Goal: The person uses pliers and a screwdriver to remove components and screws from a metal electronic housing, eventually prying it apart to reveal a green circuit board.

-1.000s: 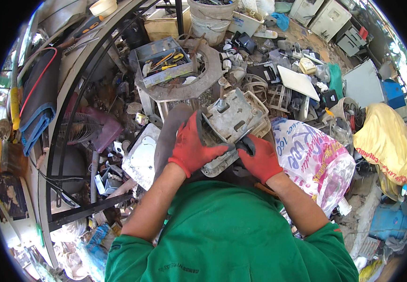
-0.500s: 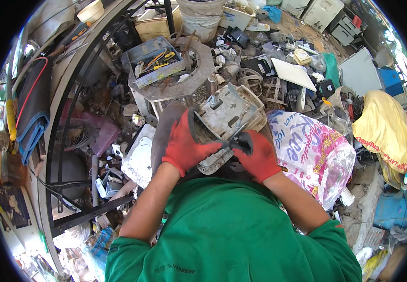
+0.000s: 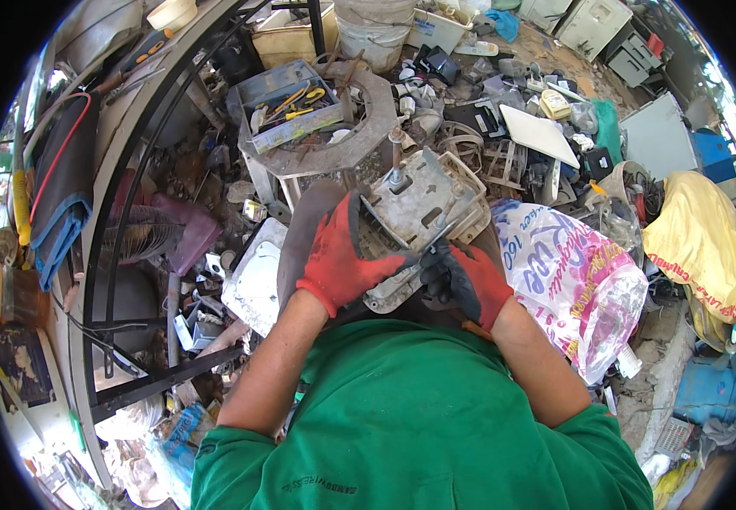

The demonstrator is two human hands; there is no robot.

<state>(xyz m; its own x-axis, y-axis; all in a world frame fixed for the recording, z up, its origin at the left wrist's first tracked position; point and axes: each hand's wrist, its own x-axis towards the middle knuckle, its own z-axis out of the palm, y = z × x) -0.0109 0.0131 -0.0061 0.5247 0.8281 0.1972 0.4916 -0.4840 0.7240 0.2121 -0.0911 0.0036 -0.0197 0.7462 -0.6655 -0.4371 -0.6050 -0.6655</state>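
- Gripping a grey metal motor housing [image 3: 419,208] with my left hand [image 3: 342,259], red-gloved fingers wrapped around its left edge.
- My right hand [image 3: 461,276] is closed around a thin tool [image 3: 432,246], its tip against the housing's lower right edge.
- The housing rests tilted on a dark round stand [image 3: 300,242] just ahead of my chest.
- A tool tray [image 3: 287,106] sits beyond it; a printed plastic sack [image 3: 572,280] lies just right.

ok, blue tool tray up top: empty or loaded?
Loaded. The blue tool tray sits open on the round metal stand, with yellow-handled tools and other hand tools lying inside it. Exact tool types are too small to tell.
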